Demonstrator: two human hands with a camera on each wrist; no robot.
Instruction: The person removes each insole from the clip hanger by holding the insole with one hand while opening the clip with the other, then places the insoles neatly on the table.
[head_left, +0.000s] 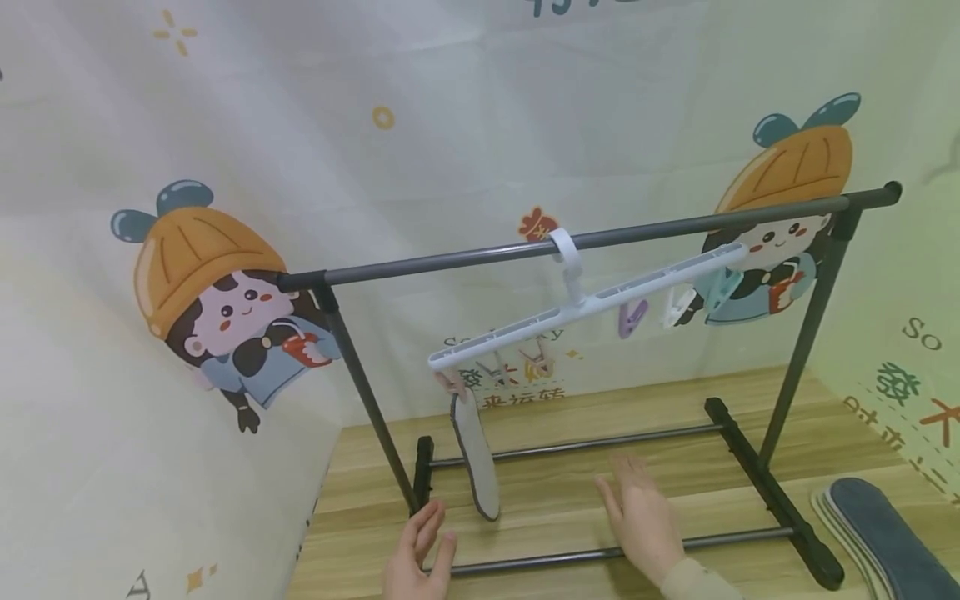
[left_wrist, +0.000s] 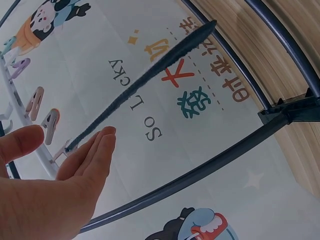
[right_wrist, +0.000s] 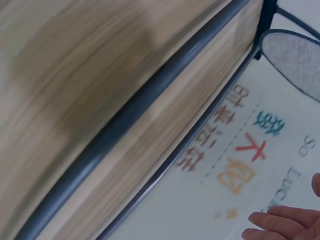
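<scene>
A white clip hanger [head_left: 517, 333] hooks over the top bar of a black rack, tilted with its left end lower. From its left-end clothespin [head_left: 450, 382] hangs one grey insole [head_left: 476, 458], which looks thin and dark edge-on in the left wrist view [left_wrist: 145, 80]. My left hand [head_left: 422, 554] is just below and left of the insole, fingers extended and thumb apart, with nothing in it. Over the rack's lower front bar, my right hand [head_left: 641, 517] reaches forward with straight fingers, holding nothing. Several other clothespins, including a purple one [head_left: 632, 318], dangle without anything clipped in them.
The rack's top bar [head_left: 450, 260] spans between two slanted posts, and its feet [head_left: 776, 496] stand on a wood-grain surface [head_left: 585, 492]. At the right lies a stack of insoles [head_left: 885, 529], dark blue on top. A printed cloth [head_left: 450, 167] hangs behind and at both sides.
</scene>
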